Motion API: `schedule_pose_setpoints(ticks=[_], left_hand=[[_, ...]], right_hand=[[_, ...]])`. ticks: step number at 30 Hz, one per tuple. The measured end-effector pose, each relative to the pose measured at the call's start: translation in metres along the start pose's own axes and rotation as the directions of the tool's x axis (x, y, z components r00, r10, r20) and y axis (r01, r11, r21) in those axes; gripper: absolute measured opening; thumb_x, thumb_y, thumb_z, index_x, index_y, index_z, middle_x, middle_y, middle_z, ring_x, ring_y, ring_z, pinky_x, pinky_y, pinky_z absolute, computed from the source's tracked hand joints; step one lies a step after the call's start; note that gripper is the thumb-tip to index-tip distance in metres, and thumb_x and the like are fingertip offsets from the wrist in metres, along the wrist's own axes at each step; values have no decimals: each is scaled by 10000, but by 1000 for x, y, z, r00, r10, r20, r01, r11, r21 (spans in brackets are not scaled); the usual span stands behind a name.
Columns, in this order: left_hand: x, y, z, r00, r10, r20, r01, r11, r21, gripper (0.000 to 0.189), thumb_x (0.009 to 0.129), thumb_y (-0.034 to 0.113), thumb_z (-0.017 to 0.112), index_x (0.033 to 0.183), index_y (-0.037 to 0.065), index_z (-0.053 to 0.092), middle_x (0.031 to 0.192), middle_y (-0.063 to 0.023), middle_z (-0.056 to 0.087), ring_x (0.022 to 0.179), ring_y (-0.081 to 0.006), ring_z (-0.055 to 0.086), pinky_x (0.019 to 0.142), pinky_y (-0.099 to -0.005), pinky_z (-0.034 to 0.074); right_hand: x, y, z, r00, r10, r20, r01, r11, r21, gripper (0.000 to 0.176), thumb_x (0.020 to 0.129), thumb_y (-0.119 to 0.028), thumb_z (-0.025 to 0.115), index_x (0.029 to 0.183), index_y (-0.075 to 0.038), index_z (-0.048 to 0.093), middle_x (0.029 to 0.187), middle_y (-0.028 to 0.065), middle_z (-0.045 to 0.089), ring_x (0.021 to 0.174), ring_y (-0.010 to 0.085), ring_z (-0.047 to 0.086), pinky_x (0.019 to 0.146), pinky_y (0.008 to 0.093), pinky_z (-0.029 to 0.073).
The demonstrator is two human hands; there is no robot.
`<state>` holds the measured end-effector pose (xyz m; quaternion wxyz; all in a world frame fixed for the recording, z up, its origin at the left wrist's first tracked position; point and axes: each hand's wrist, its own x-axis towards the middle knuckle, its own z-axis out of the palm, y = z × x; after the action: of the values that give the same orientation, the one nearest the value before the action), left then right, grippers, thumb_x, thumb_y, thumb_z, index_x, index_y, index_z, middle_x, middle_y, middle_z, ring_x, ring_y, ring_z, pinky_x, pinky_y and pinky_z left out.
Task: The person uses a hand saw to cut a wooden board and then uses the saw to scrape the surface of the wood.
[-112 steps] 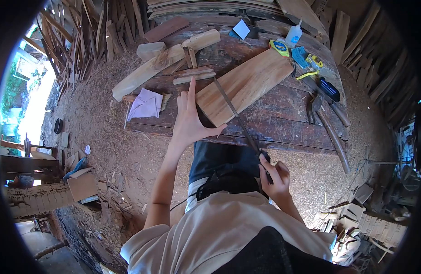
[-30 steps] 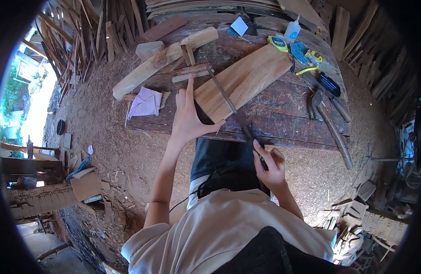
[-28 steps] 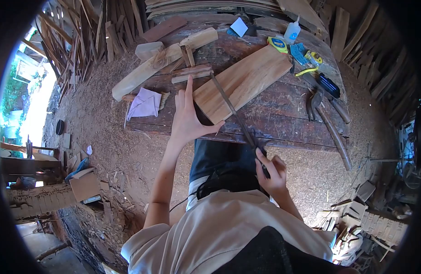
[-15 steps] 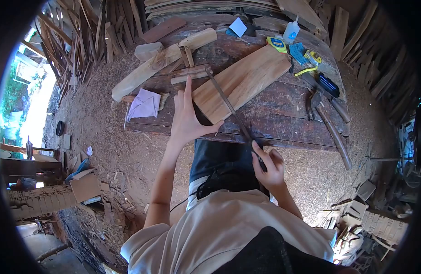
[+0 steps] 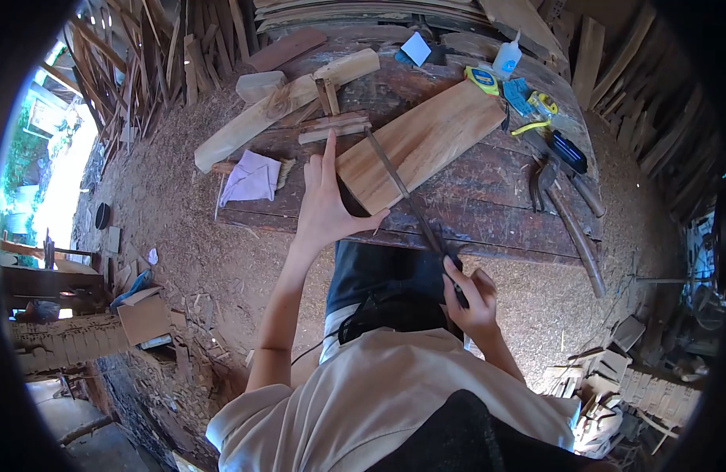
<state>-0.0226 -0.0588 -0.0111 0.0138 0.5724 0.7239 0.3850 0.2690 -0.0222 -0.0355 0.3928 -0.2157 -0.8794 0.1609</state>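
The long pale wooden board lies slantwise on the dark, worn wooden bench. Its near end is close to the front edge, within easy reach of the person standing there. The left hand is open, fingers spread flat at the board's near left corner and thumb along its near end, a hold that looks meant to pin the wood against sliding. A thin dark-bladed hand saw lies across the board's near part. The right hand, nearer than the board and past the bench edge, is closed round the saw's handle. Left of the board lies a crumpled lilac cloth, and to its right are dark pliers. Beyond its far end sit a yellow tape measure and a white glue bottle, clear of the blade.
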Motion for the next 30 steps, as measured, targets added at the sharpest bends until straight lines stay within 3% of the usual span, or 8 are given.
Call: schedule_pose_setpoints(ticks=[2,3,14,16,17,25,27,30], left_hand=[[0,0,1,1000,-2,4,2,1000,-8,1351,562,378,911,1576,-17,112,1146,-221,442,1064,-387,450,967,-468,412],[0,0,1,1000,7,9,-7,1000,-1,1351,566,384,911,1576,-17,109,1145,-221,442,1063,-387,451,964,-470,413],[-1,-1,1,1000,4,4,-4,1000,8,1365,553,377,920,1576,-15,105,1169,-233,441,1075,-390,454,959,-474,417],[-1,-1,1,1000,-5,19,5,1000,-10,1368,551,370,921,1576,-15,100,1172,-234,439,1079,-393,453,962,-474,416],[0,0,1,1000,-6,22,6,1000,-14,1368,551,370,921,1576,-15,100,1172,-234,439,1079,-393,453,962,-474,416],[-1,0,0,1000,-7,19,7,1000,1,1370,547,365,920,1578,-9,100,1179,-236,439,1089,-396,448,976,-473,410],[-1,-1,0,1000,-7,13,7,1000,-6,1370,548,368,919,1578,-10,100,1181,-237,439,1089,-396,447,976,-474,409],[0,-1,1,1000,-2,14,2,1000,-18,1370,549,375,917,1579,-10,99,1180,-237,440,1088,-396,448,976,-475,408]], right_hand=[[-10,0,-9,1000,15,19,-15,1000,2,444,746,99,752,1180,30,693,665,94,606,505,226,437,505,337,381],[-7,-2,-8,1000,10,-4,-10,1000,7,475,752,97,740,1212,-14,695,549,53,493,483,227,461,483,341,371],[1,-3,4,1000,-4,-9,4,1000,-10,474,749,95,743,1208,-13,693,559,53,492,467,230,441,495,341,382],[-6,-5,-3,1000,23,-13,-23,1000,2,458,742,94,754,1188,10,695,633,85,567,497,212,413,491,338,356],[-6,-4,-3,999,9,-37,-9,1000,-6,460,747,96,742,1193,-11,700,566,45,498,455,224,409,483,330,371],[16,2,20,998,-2,-63,5,999,39,484,737,97,749,1203,-23,701,553,50,489,464,227,414,484,333,372],[2,0,9,1000,20,2,-20,1000,-9,449,743,104,752,1181,22,692,699,110,631,507,222,438,505,342,381],[-8,-3,2,1000,21,-15,-21,1000,-1,460,739,104,756,1187,22,691,693,109,627,505,222,439,503,342,380]])
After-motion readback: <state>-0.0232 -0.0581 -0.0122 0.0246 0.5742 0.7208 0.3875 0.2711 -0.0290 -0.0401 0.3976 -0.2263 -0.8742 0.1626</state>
